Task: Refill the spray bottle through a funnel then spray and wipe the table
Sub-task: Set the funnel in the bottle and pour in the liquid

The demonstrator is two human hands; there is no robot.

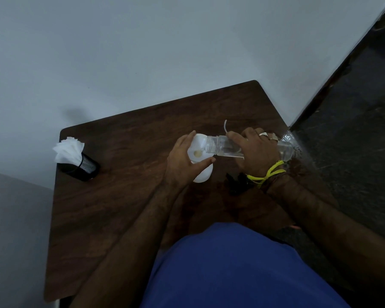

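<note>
The right hand point(257, 150) grips a clear bottle point(227, 147) tipped sideways, its mouth over a white funnel point(197, 152). The left hand point(185, 161) curls around the funnel atop a white spray bottle point(203, 174) mid-table. No readable labels. Tissues in a black mesh cup point(81, 166) stand far left.

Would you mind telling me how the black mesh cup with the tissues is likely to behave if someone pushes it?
The mesh cup is probably light, since it looks like thin mesh and holds only tissues. On the smooth table it would likely slide easily. A push near its rim might tip it, as the tissues stand well above the rim and nothing braces it.
</note>
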